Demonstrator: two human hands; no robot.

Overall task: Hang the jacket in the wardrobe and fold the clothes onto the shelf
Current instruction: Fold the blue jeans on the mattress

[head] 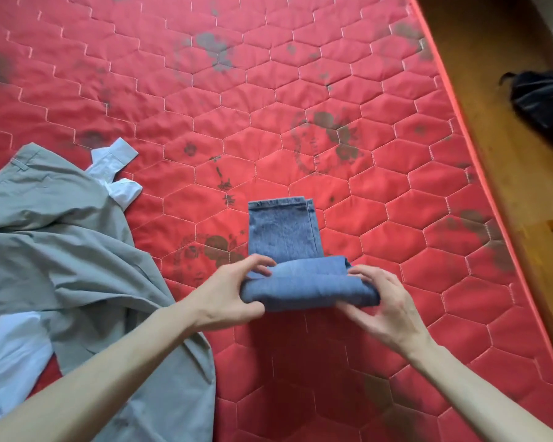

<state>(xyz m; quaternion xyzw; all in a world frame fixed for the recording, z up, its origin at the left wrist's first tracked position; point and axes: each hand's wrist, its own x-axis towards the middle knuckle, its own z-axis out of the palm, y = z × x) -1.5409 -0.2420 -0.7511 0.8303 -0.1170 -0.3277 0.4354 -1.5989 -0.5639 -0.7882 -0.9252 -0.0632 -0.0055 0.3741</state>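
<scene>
The jeans lie on the red quilted mattress, nearer to its right edge than to its left, and they are partly folded: the near part is doubled into a thick fold, while the leg ends with the hems lie flat on the mattress beyond it. The left hand grips the left end of this fold, the thumb under it and the fingers curled over the top. The right hand grips the right end in the same way, with the fingers bent around the cloth. Both hands hold the fold a little above the mattress surface, as far as I can judge.

At the left edge of the mattress lies a grey-green garment, spread loosely with many wrinkles; the left forearm passes over its lower part. Under it lies a white shirt, whose cuffs come out beside the grey-green cloth's far side. To the right of the mattress is a wooden floor, and a black bag lies on it.
</scene>
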